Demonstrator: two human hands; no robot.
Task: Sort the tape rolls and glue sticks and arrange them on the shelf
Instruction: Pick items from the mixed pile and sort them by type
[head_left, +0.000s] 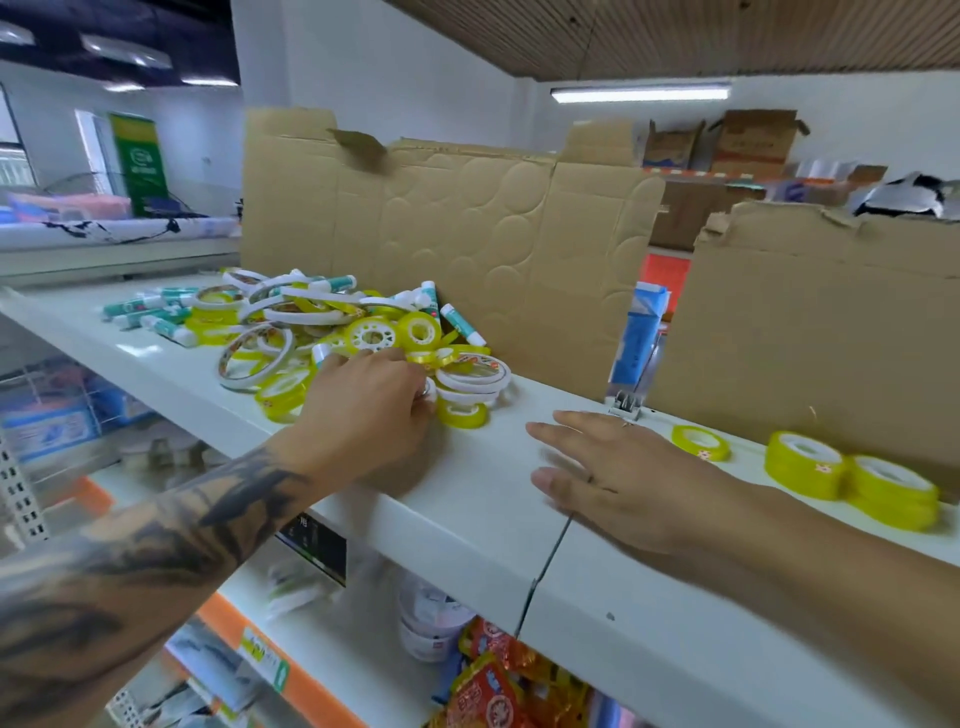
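Tape rolls (363, 332) heaped beside bare shelf (483, 499) edge.

Two hands (363, 410), three sorted yellow tape rolls (804, 464), two cardboard sheets (441, 218)

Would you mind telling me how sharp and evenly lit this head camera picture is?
Head view: wide-angle bending curves the shelf edge; the right hand is motion-blurred, the left hand sharper; lower shelves and the left background are soft; the ceiling light glares white; shadows under the hands are faint.
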